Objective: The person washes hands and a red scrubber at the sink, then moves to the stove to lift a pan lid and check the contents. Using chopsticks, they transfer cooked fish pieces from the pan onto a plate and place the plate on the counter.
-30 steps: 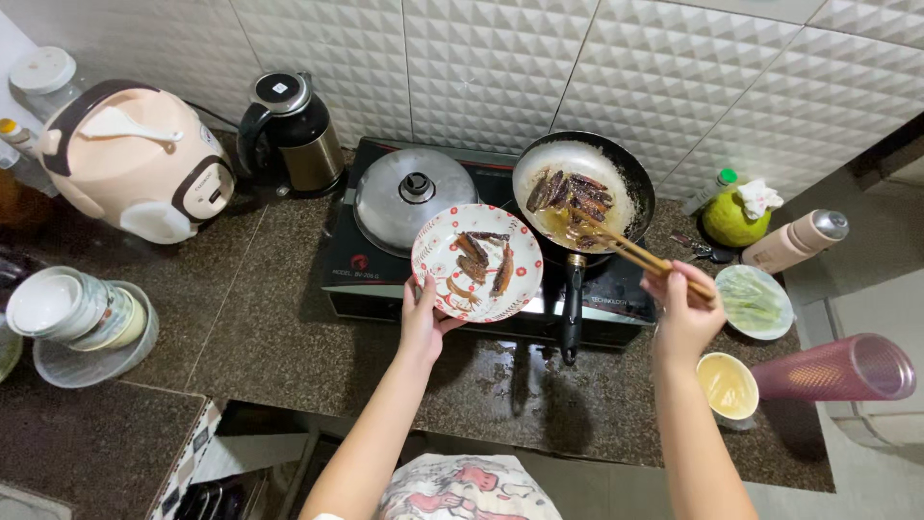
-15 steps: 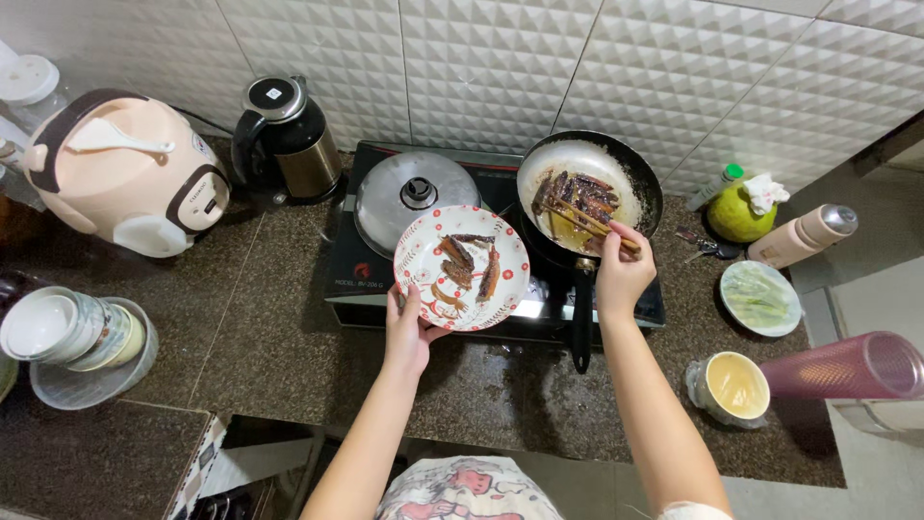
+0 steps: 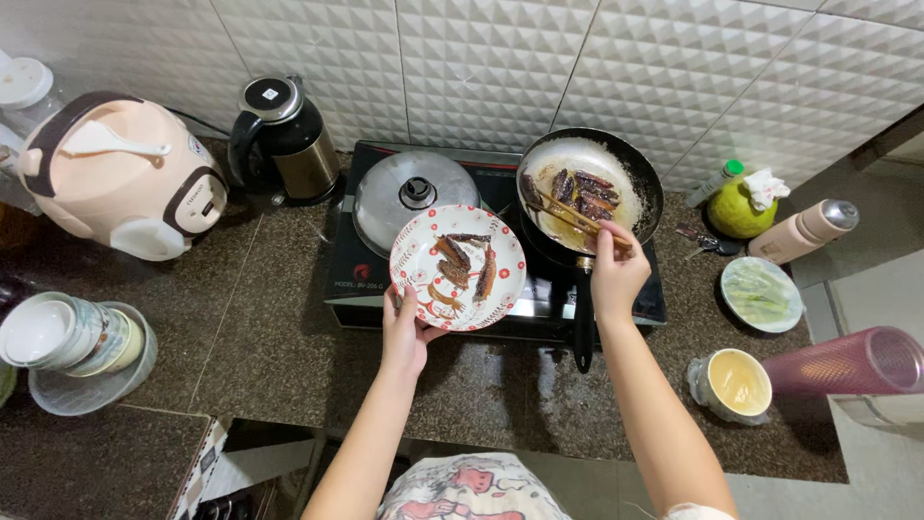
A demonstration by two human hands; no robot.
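A person stands at a dark speckled stone counter (image 3: 279, 356), seen from above. The left hand (image 3: 406, 332) grips the near rim of a round plate (image 3: 458, 267), white with a red pattern, holding it level above the front of a black cooktop (image 3: 351, 274). Several browned fried pieces (image 3: 467, 262) lie on the plate. The right hand (image 3: 616, 274) is closed around wooden chopsticks (image 3: 577, 214), whose tips reach into a black frying pan (image 3: 589, 185) on the right side of the cooktop, touching more dark fried pieces (image 3: 582, 188) in oil. The pan's handle points towards the person, passing under the right hand. A domed metal lid (image 3: 414, 193) sits on the left side of the cooktop, just behind the plate. Further left stand a steel kettle (image 3: 282, 138) and a pink rice cooker (image 3: 120, 173). A yellow mug (image 3: 733, 385) sits near the right forearm.
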